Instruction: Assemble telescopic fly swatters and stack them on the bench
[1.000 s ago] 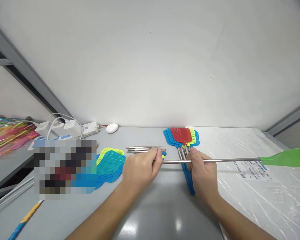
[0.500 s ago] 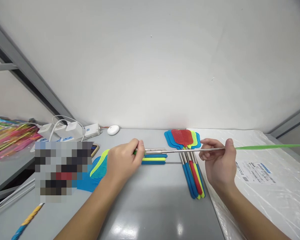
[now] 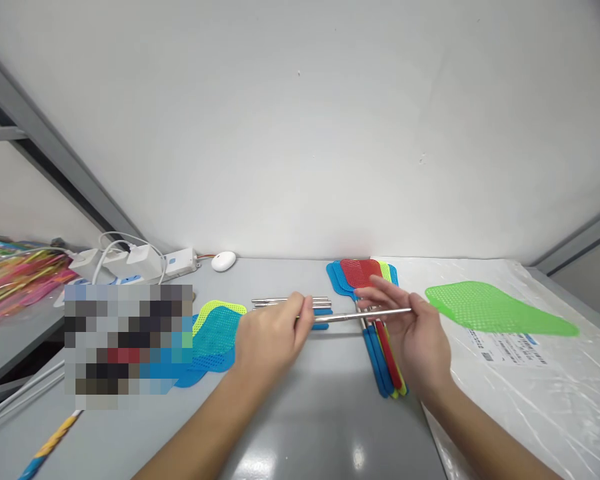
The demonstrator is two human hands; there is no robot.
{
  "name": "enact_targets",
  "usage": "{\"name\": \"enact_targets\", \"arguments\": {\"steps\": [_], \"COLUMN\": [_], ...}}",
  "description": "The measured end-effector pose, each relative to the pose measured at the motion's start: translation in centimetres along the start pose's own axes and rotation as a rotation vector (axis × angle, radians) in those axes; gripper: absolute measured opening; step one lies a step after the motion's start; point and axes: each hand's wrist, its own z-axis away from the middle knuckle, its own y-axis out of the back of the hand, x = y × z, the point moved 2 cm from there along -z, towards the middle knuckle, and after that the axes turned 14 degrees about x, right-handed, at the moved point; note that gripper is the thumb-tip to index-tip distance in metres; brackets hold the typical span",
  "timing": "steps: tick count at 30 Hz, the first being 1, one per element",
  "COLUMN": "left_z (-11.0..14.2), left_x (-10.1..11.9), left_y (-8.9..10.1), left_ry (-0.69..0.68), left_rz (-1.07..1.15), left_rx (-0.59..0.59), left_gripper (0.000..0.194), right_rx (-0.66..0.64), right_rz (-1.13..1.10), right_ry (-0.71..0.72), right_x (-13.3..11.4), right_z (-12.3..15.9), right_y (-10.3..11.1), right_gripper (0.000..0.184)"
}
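A green fly swatter [image 3: 495,308] stretches across both hands above the grey table, its perforated head on the right, broad side showing. My left hand [image 3: 274,337] is closed around the handle end of its metal rod; the grip itself is hidden in the fist. Near the head, my right hand [image 3: 424,340] holds the rod between thumb and fingers, with some fingers extended. Beneath the right hand lies a bundle of swatters with red, blue and yellow heads [image 3: 363,273]. More swatters, with blue and yellow heads [image 3: 220,337], lie beside and behind my left hand.
A plastic-wrapped white package [image 3: 530,413] with a label covers the right side. At the back left are a power strip with white plugs [image 3: 145,261] and a white rounded case [image 3: 223,261]. Colourful bagged items [image 3: 25,277] lie far left. A blurred patch hides part of the table.
My hands have come closer together, and less of the rod shows between them. The green head has turned from edge-on to broad side. My right hand's fingers have spread somewhat.
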Motion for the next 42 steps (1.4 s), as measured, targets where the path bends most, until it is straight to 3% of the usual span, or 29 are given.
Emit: {"name": "enact_targets", "arguments": {"steps": [5,8,11,13,16,20,22,25,29,38,42], "left_z": [0.8,0.9,0.7,0.4,0.0,0.0,0.2,0.8,1.2,0.6,0.8], "left_x": [1.9,1.8,1.5,1.2,0.6,0.1,0.1,0.7,1.7,2.1,3.1], "left_y": [-0.4,-0.6,-0.6,-0.4,-0.3,-0.6,-0.9,-1.2,-1.2,-0.9,-0.7], "left_ry": [0.052,0.089,0.049,0.005,-0.034,-0.081,-0.084,-0.074,-0.049,0.158,0.185], "left_rz": [0.164,0.212,0.191,0.165,0.126,0.133,0.136,0.106,0.124,0.364,0.518], "left_rx": [-0.135,-0.202,-0.188,-0.158,-0.126,-0.141,-0.159,-0.18,-0.235,-0.441,-0.53], "left_gripper": [0.035,0.035,0.037,0.037,0.037,0.038,0.04,0.043,0.043,0.035,0.026], "right_rx": [-0.216,-0.258,-0.26,-0.206,-0.022,0.284,0.339,0.273,0.135,0.079,0.054], "right_rz": [0.14,0.214,0.218,0.142,0.01,-0.093,-0.081,-0.012,0.006,0.079,0.14], "right_ry": [0.032,0.057,0.147,0.196,0.193,0.135,0.162,0.185,0.11,0.124,0.107], "right_x": [1.4,1.7,1.8,1.6,0.7,-1.0,-1.5,-1.3,-0.6,-1.3,-1.9], "right_z": [2.7,2.9,2.3,1.6,0.6,-0.4,-0.5,0.0,1.3,0.9,0.0], "right_y": [-0.8,-0.6,-0.4,-0.2,0.1,0.5,0.4,-0.1,-0.8,-0.5,0.1], "right_gripper": [0.051,0.05,0.055,0.061,0.061,0.039,0.033,0.034,0.036,0.039,0.037]}}
